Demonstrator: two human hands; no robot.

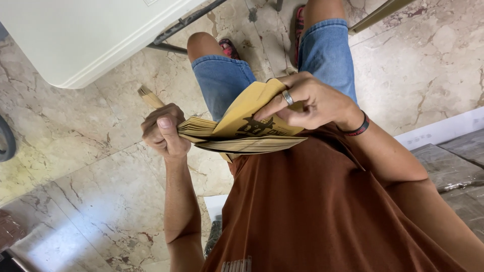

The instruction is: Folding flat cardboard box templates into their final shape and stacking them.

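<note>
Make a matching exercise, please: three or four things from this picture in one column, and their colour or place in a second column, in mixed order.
Things:
1. stack of paper bags
2. ring
3. wristband
4. table

Colour or place:
A. white, upper left of the view
B. silver, on a finger of the right hand
C. tan, pinched at one end by the left hand
D. black and red, on the right wrist

Pairs: 1-C, 2-B, 3-D, 4-A

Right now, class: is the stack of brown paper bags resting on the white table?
No: the left hand and right hand hold the stack of brown paper bags above the floor.
</note>
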